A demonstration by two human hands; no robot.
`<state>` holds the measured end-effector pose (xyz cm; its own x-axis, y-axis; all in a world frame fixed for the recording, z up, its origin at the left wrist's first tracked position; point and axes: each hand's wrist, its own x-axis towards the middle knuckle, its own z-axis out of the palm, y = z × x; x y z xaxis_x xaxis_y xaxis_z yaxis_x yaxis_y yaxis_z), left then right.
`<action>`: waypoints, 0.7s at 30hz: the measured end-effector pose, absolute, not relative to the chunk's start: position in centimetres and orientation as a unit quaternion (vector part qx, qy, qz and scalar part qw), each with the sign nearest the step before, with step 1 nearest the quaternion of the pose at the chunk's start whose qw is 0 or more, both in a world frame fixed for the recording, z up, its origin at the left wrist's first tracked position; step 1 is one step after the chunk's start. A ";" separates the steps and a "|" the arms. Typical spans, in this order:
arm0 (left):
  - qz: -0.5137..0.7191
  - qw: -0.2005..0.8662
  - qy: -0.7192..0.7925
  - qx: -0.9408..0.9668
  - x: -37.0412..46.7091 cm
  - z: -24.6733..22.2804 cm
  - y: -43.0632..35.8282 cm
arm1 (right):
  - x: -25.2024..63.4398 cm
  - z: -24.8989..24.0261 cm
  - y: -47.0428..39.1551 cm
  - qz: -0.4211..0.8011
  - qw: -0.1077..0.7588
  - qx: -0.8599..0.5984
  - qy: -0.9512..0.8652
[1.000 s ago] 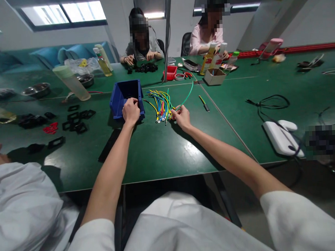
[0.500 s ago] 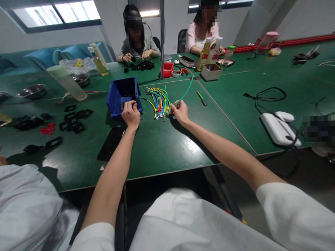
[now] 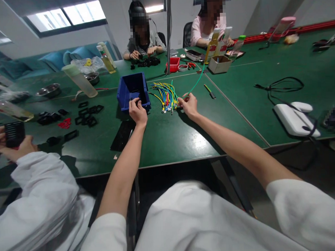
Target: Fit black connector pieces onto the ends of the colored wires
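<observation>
My right hand point(image 3: 190, 104) is closed in a pinch on a long thin green wire point(image 3: 196, 83), which curves away from the fingers toward the back of the table. Just left of that hand lies a bundle of yellow, blue, green and red wires point(image 3: 166, 94) with metal ring terminals at their near ends. My left hand point(image 3: 138, 111) is at the front lip of a blue plastic bin point(image 3: 123, 91), its fingers curled together. Whatever those fingers hold is too small and dark to make out. Some dark pieces show inside the bin.
A black phone point(image 3: 120, 136) lies by my left forearm. A short green-and-yellow wire with a black end point(image 3: 210, 92) is at right. Black frames point(image 3: 89, 116) and red parts point(image 3: 64, 123) lie left. A neighbour's hands hold a black part point(image 3: 14, 134). A white device point(image 3: 292, 120) sits right.
The view has swung left, so the table appears shifted right. A neighbour's hands with a black part have come into sight at the left. My right hand still holds the green wire.
</observation>
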<state>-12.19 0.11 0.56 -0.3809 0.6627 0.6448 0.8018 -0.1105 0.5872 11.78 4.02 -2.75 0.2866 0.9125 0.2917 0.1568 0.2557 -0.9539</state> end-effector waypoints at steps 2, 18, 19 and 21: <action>-0.500 0.075 -0.669 -0.546 -12.3 0.6 -0.1 | 11.8 -2.9 4.1 0.311 0.607 -0.529 -0.504; -0.557 0.094 -0.675 -0.473 -12.4 0.7 0.2 | 11.7 -2.5 3.6 0.335 0.588 -0.515 -0.526; -0.557 0.094 -0.674 -0.476 -12.4 0.7 0.3 | 11.7 -2.5 3.6 0.331 0.589 -0.515 -0.528; -0.554 0.085 -0.678 -0.476 -12.3 0.8 0.5 | 11.7 -2.6 3.6 0.328 0.583 -0.516 -0.535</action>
<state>-12.34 0.52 0.77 -0.5326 0.5506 0.6428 0.7392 -0.0672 0.6701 11.69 3.64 -2.56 0.2124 0.9343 0.2863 0.1697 0.2533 -0.9524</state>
